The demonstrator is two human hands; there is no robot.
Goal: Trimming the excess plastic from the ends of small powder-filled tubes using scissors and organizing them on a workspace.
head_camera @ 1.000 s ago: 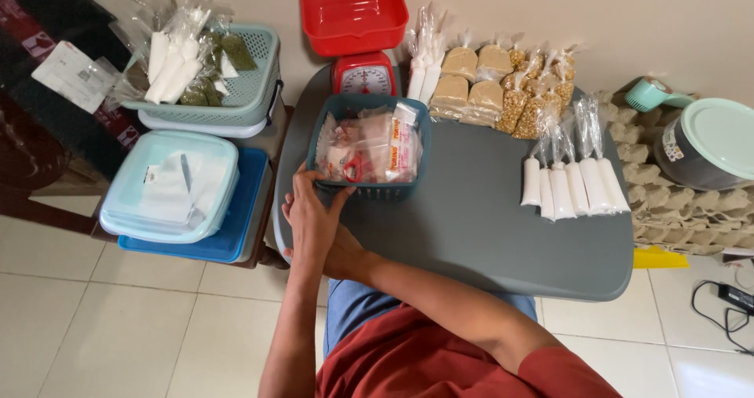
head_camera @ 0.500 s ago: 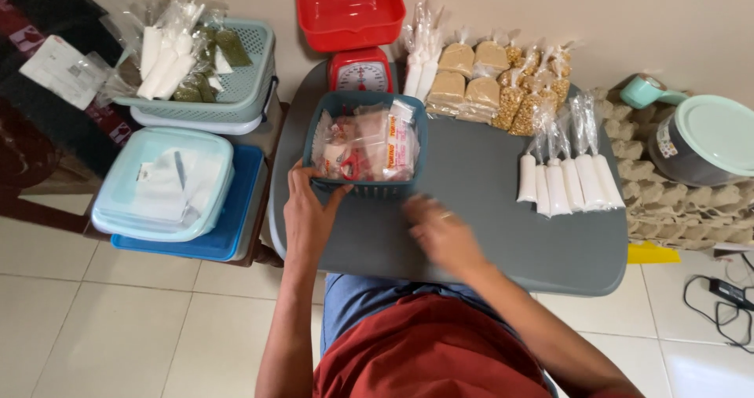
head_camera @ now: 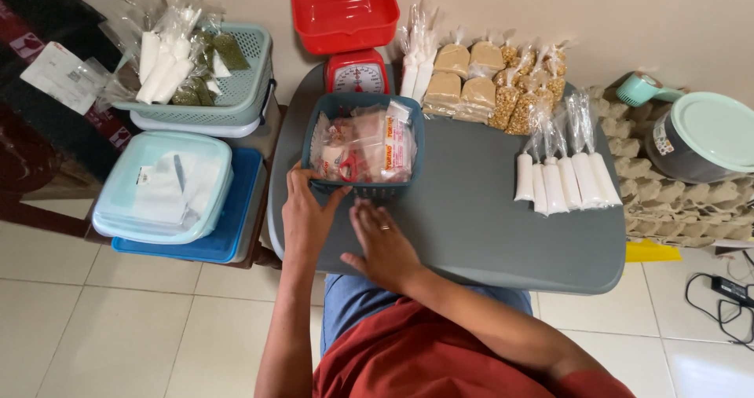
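The left hand (head_camera: 306, 217) is clasped on the near left corner of the basket (head_camera: 316, 123): its fingers hook over the rim and the thumb presses the front wall. The right hand (head_camera: 385, 245) lies flat on the table (head_camera: 487, 233), fingers stretched out and holding nothing, with the tips at or just touching the basket's front wall (a ring shows on 1 finger).

The basket stands upright on the far left part of the table, just in front of the scale (head_camera: 357, 74). It holds clear packets and red-handled scissors (head_camera: 349, 166).

To its right lie tan bags (head_camera: 463, 84) and corn bags (head_camera: 518, 103) by the wall, and nearer, a row of white tubes (head_camera: 565, 182), well apart from both hands. Off the table's left side are a green basket (head_camera: 243, 91) and a lidded box (head_camera: 161, 186).

The step in hand looks like placing or steadying the basket, with 2 hands at its near side. Shifting it would call for an even push or pull from both hands, kept low on the wall so that it slides and does not tip, and kept off the scale behind it. Reaching inside would need the right hand to lift over the rim.
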